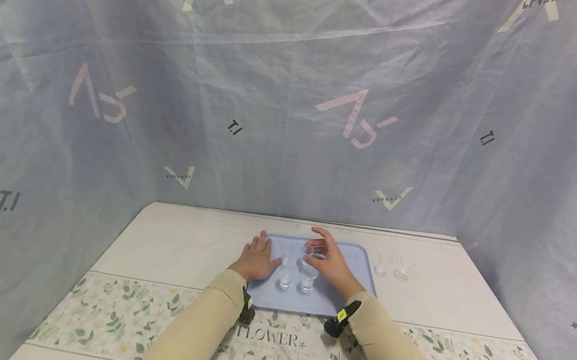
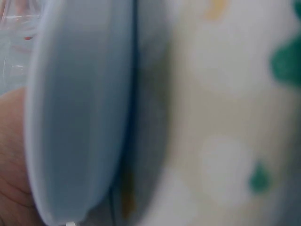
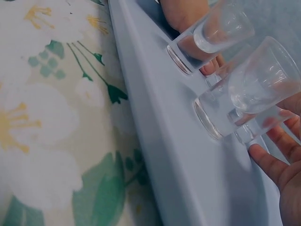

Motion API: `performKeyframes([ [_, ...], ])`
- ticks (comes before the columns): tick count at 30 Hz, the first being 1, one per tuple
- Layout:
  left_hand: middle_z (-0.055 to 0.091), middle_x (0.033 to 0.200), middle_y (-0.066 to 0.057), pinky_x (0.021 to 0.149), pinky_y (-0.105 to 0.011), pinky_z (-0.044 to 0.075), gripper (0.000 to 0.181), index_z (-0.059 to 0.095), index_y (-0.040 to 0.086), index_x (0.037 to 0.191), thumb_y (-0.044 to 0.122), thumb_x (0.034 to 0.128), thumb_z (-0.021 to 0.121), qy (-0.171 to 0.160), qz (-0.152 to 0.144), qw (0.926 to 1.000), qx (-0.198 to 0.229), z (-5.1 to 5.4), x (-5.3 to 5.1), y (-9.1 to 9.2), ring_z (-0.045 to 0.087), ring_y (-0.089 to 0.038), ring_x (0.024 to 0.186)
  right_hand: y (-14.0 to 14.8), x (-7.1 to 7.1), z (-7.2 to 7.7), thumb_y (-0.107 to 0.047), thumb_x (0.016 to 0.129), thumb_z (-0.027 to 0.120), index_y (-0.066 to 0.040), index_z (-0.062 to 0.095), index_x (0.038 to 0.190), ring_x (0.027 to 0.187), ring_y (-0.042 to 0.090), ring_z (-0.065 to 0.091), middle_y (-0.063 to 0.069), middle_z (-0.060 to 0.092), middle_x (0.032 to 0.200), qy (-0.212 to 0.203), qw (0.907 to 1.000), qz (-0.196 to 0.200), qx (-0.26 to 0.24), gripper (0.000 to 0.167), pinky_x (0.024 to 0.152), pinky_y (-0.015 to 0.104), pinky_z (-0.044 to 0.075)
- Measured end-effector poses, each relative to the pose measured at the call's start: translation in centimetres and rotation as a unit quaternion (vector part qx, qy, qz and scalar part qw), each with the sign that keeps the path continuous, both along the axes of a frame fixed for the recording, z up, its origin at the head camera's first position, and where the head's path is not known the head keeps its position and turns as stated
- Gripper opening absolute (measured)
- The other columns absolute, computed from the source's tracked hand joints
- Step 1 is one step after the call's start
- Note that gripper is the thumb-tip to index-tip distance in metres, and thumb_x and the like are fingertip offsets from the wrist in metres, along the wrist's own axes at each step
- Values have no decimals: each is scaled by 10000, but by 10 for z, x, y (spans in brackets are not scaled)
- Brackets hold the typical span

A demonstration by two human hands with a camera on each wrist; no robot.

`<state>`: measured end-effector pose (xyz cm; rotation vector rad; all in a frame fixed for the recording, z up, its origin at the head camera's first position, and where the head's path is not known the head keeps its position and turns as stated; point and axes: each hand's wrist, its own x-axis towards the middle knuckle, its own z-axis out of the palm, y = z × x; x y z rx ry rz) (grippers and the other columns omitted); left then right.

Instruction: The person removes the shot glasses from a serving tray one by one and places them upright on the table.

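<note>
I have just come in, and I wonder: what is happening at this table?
A person is working at a light blue, rectangular tray. The right hand has its thumb and fingers around a small, clear glass on the tray's far side. The left hand rests on the tray's left edge. Three other clear glasses stand on the tray, and two more clear glasses stand on the table, to the right.

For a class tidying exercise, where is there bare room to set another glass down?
Bare: the table left of the left hand, and the right part of the tray, between the right hand and rim. Crowded: between the hands, where four glasses cluster; two more glasses stand right of the tray.
</note>
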<state>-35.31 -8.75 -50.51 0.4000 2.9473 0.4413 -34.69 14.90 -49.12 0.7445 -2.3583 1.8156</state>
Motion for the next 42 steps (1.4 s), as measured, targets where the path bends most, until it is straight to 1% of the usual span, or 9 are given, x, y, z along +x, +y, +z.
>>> performKeyframes([
  [5, 15, 1670, -254, 1237, -547, 89, 771, 193, -77, 1575, 471, 1067, 385, 60, -8, 10000, 2, -6, -3, 1, 61, -433, 1535, 1, -7, -8, 127, 861, 719, -21, 349, 1511, 1111, 530, 600, 358, 596, 1202, 37, 9999, -131, 71, 762, 982, 622, 482],
  [8, 14, 1668, -262, 1236, -553, 85, 774, 188, -89, 1570, 472, 1068, 366, 92, -39, 9999, 6, -8, -4, 1, 61, -440, 1533, 2, -12, -12, 111, 861, 731, -48, 359, 1512, 1098, 492, 620, 324, 617, 1197, 49, 9997, -227, 118, 766, 969, 579, 509],
  [11, 38, 1662, -276, 1234, -557, 93, 765, 210, -103, 1560, 453, 1066, 389, 101, -37, 9999, 74, -6, -3, 0, 76, -449, 1529, 3, -12, -11, 77, 864, 750, -68, 380, 1504, 1077, 422, 646, 259, 647, 1178, 64, 9994, -294, 155, 753, 941, 511, 542],
  [19, 70, 1661, -271, 1234, -546, 124, 743, 243, -96, 1555, 433, 1065, 420, 68, -69, 9999, 40, 3, 3, -1, 104, -443, 1528, 5, -10, -6, 58, 865, 757, -78, 381, 1514, 1074, 398, 650, 231, 653, 1164, 136, 9987, -386, 292, 762, 909, 467, 556],
  [24, 16, 1664, -270, 1237, -547, 84, 749, 202, -92, 1566, 435, 1068, 393, 69, -70, 9999, 73, -4, 0, 0, 59, -446, 1530, 7, -9, -5, 72, 860, 756, -72, 376, 1512, 1076, 407, 650, 251, 645, 1172, 113, 9985, -447, 303, 769, 902, 448, 562],
  [28, 13, 1664, -271, 1236, -554, 78, 769, 200, -97, 1565, 456, 1064, 387, 157, -57, 9998, 111, -10, -2, 0, 55, -447, 1530, 10, -9, -4, 76, 864, 750, -38, 355, 1522, 1091, 458, 631, 300, 624, 1193, 119, 9989, -397, 203, 776, 922, 531, 538],
  [32, 42, 1661, -276, 1233, -558, 94, 760, 221, -102, 1558, 438, 1059, 414, 104, -45, 9998, 190, -5, 0, 0, 79, -452, 1527, 14, -7, -4, 80, 862, 748, -29, 345, 1532, 1102, 501, 614, 331, 614, 1202, 131, 9991, -364, 156, 789, 931, 585, 520],
  [37, 75, 1657, -280, 1232, -553, 117, 734, 244, -110, 1548, 395, 1057, 448, 41, -23, 9997, 231, 5, 7, 1, 104, -453, 1525, 23, -6, -4, 70, 859, 756, -68, 373, 1519, 1089, 444, 637, 266, 640, 1188, 117, 9983, -480, 301, 776, 905, 479, 561],
  [42, 22, 1665, -269, 1239, -536, 89, 736, 196, -95, 1566, 409, 1069, 397, 5, -14, 9999, 101, 3, 5, 2, 67, -445, 1530, 33, -5, -4, 66, 850, 768, -117, 415, 1497, 1062, 392, 659, 234, 657, 1172, 219, 9977, -570, 299, 760, 867, 403, 577],
])
